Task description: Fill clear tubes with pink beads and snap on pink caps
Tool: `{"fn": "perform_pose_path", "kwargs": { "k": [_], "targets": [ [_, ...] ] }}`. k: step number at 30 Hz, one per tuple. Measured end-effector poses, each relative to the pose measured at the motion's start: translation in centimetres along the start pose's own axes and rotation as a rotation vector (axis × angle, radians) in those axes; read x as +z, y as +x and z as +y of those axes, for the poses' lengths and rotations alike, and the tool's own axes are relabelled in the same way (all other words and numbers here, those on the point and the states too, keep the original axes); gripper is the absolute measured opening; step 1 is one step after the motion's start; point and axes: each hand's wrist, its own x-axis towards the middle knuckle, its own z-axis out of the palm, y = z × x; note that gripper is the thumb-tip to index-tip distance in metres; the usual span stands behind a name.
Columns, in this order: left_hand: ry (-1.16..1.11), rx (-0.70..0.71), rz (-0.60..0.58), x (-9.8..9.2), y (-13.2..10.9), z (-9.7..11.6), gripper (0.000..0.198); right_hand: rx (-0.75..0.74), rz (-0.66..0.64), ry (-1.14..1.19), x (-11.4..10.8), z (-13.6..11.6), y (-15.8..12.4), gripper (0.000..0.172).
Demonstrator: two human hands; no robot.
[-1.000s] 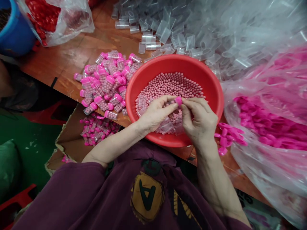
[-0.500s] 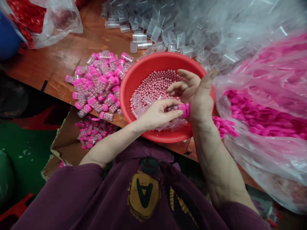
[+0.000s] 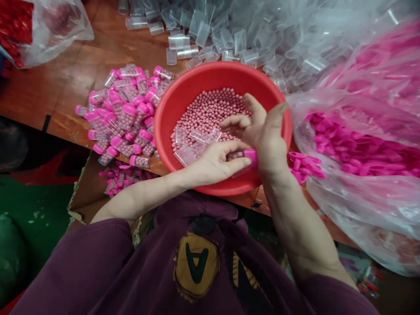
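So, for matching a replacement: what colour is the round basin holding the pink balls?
The basin is plain red, with no pattern; it shows best in the head view.

We saw a glossy wooden table (image 3: 62, 74) carrying a red plastic basin (image 3: 223, 74). Just left of the basin lay a heap of filled tubes (image 3: 124, 113) with pink caps. Beyond it lay empty clear tubes (image 3: 183, 48). To its right, loose pink caps (image 3: 303, 168) touched a plastic bag (image 3: 357, 192) of caps. A bag of red pieces (image 3: 55, 26) sat far left.
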Motion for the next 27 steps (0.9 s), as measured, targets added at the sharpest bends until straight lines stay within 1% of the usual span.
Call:
{"fn": "perform_pose_path", "kwargs": {
  "k": [2, 4, 5, 7, 8, 10, 13, 15, 17, 19, 21, 23, 24, 25, 27],
  "targets": [
    [-0.081, -0.072, -0.003, -0.1, -0.1, 0.3, 0.017, -0.012, -0.001, 0.128, -0.9, 0.7, 0.7, 0.108],
    [-0.135, -0.109, 0.023, -0.5, -0.2, 0.4, 0.026, -0.072, 0.046, 0.153, -2.2, 1.4, 1.1, 0.100],
    [-0.156, -0.114, 0.045, -0.8, -0.2, 0.3, 0.028, -0.103, 0.066, 0.156, -2.9, 1.6, 1.3, 0.095],
    [-0.183, -0.105, 0.094, -1.6, -0.2, 0.1, 0.027, -0.126, 0.085, 0.178, -3.7, 1.9, 1.4, 0.085],
    [-0.192, -0.086, 0.119, -2.0, -0.2, 0.1, 0.026, -0.119, 0.093, 0.192, -3.8, 1.9, 1.4, 0.082],
    [-0.190, -0.047, 0.144, -2.5, -0.1, -0.1, 0.025, -0.086, 0.102, 0.215, -3.2, 1.7, 1.3, 0.080],
    [-0.101, -0.029, 0.085, -2.6, 0.0, -0.1, 0.021, -0.013, 0.089, 0.170, -1.0, 0.8, 1.0, 0.086],
    [0.019, -0.002, 0.035, -2.2, 0.2, -0.1, 0.018, 0.056, 0.033, 0.156, 0.3, 0.2, 0.7, 0.092],
    [0.155, 0.059, 0.018, -1.5, 0.2, -0.5, 0.017, 0.108, -0.047, 0.189, 0.9, -0.3, 0.2, 0.095],
    [0.265, 0.132, 0.036, -1.0, 0.0, -1.0, 0.014, 0.081, -0.098, 0.183, 0.9, -0.4, -0.2, 0.097],
    [0.329, 0.208, 0.072, -0.6, -0.2, -1.7, 0.007, -0.050, -0.089, 0.052, 0.7, -0.4, -0.5, 0.096],
    [0.334, 0.253, 0.125, -0.4, -0.4, -2.0, 0.006, -0.187, -0.033, -0.103, 0.8, -0.3, -0.4, 0.094],
    [0.305, 0.249, 0.143, -0.4, -0.5, -2.1, 0.009, -0.208, 0.003, -0.125, 0.9, -0.2, -0.2, 0.093],
    [0.256, 0.221, 0.152, -0.3, -0.4, -2.0, 0.014, -0.184, 0.031, -0.093, 1.0, -0.2, 0.1, 0.094],
    [0.110, 0.116, 0.155, -0.4, -0.3, -1.5, 0.025, -0.053, 0.057, 0.081, 1.2, -0.1, 0.7, 0.098]
  ]
}}
